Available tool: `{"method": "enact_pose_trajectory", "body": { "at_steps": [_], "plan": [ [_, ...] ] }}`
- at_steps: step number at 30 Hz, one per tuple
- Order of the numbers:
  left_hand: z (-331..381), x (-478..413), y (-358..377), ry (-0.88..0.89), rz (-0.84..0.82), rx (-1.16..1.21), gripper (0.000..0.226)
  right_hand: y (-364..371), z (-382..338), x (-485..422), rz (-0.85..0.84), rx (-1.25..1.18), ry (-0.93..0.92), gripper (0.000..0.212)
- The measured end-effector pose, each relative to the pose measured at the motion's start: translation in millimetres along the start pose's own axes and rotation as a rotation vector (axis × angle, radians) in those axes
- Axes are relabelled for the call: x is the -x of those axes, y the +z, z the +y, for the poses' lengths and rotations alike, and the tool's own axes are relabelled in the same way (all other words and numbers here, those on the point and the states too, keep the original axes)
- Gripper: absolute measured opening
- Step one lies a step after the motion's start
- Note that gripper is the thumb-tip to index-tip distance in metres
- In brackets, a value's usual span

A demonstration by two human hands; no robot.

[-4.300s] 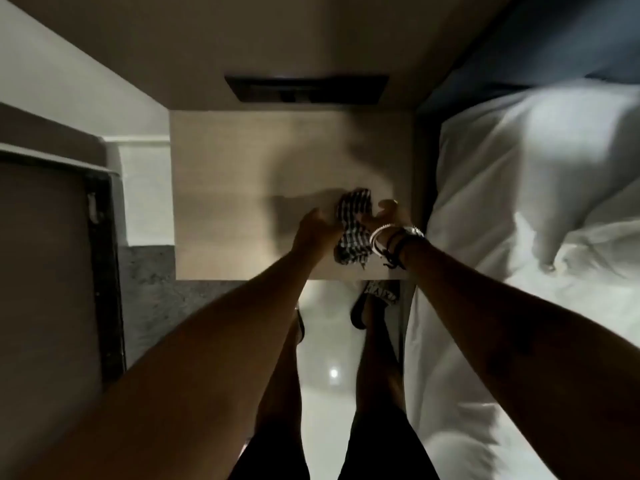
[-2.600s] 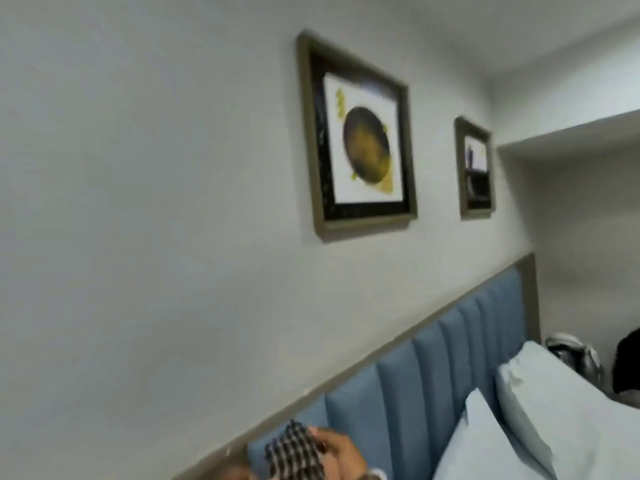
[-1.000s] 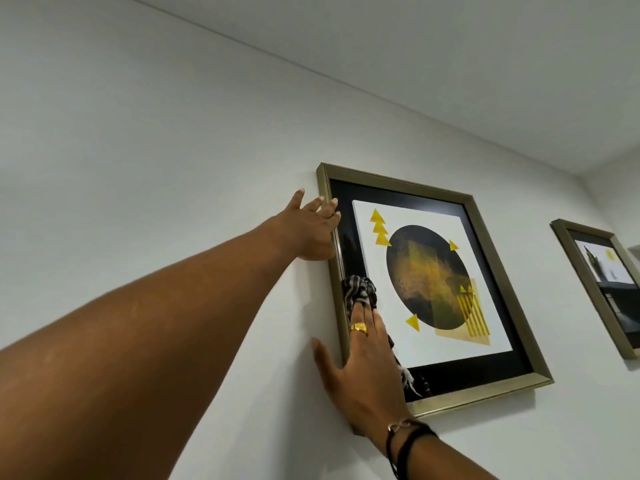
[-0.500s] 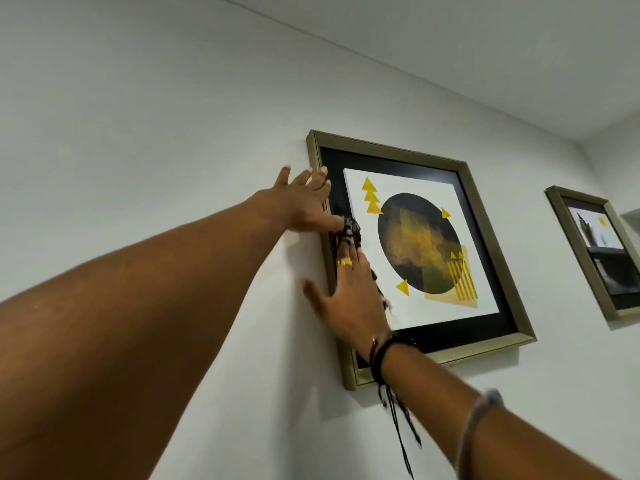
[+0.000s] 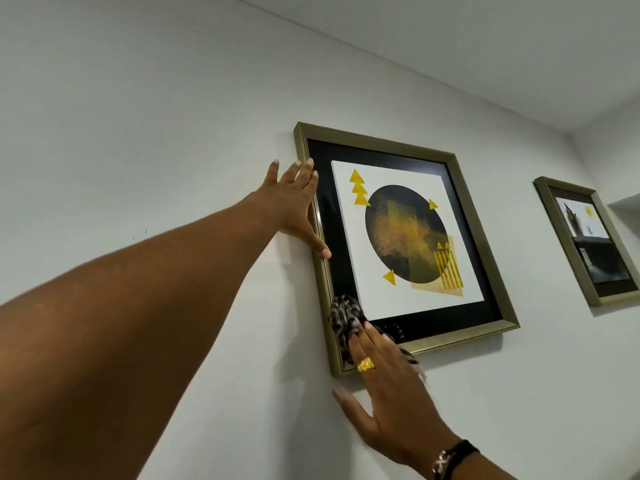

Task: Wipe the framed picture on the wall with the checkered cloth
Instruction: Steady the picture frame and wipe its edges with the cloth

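The picture [image 5: 405, 237] hangs on the white wall [image 5: 138, 116] in a gold-coloured frame, a dark circle and yellow triangles on its white print. The left hand [image 5: 294, 206] lies flat and spread, fingers apart, against the frame's left edge, gripping nothing. The right hand [image 5: 384, 389] presses the bunched checkered cloth [image 5: 346, 320] under its outstretched fingers onto the picture's lower left corner, a gold ring [image 5: 366, 365] on one finger, while a second picture [image 5: 585, 240] hangs further right.
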State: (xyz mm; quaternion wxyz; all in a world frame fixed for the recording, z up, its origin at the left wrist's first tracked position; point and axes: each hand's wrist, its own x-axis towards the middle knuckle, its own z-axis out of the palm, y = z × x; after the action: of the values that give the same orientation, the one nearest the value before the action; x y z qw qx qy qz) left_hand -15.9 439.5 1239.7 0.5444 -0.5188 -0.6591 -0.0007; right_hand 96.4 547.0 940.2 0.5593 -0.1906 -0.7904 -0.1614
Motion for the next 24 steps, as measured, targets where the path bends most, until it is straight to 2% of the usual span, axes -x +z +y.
{"method": "enact_pose_trajectory", "body": {
  "at_steps": [2,4,7,11,14,16,19,24],
  "plan": [
    [0.4,1.0,-0.9,-0.005,-0.001,-0.009,0.154,-2.6,16.6,10.4,0.013,0.118,-0.057,0.071],
    [0.7,2.0,-1.3,-0.011,0.000,-0.005,0.154,-5.8,34.7,14.5,-0.002,0.128,-0.042,0.070],
    [2.2,2.2,-2.7,-0.011,-0.002,-0.003,0.154,-7.9,63.6,17.3,-0.026,0.113,0.145,0.076],
    [2.0,2.1,-2.5,-0.017,-0.007,0.008,0.153,-18.6,97.3,6.1,-0.013,0.051,0.510,0.087],
    [1.7,1.6,-1.3,-0.012,-0.002,0.011,0.151,-25.8,92.6,-11.3,-0.005,-0.055,0.616,0.089],
    [1.6,1.7,-0.4,-0.009,0.002,0.001,0.151,-26.6,71.1,-15.6,0.034,-0.119,0.634,0.091],
    [1.5,1.7,0.7,-0.004,0.006,-0.010,0.151,-22.6,20.3,-8.7,0.066,-0.159,0.564,0.096],
    [0.1,-0.2,3.7,-0.001,0.020,-0.020,0.152,-3.4,-56.4,-1.3,0.023,-0.316,0.454,0.099]
  ]
}}
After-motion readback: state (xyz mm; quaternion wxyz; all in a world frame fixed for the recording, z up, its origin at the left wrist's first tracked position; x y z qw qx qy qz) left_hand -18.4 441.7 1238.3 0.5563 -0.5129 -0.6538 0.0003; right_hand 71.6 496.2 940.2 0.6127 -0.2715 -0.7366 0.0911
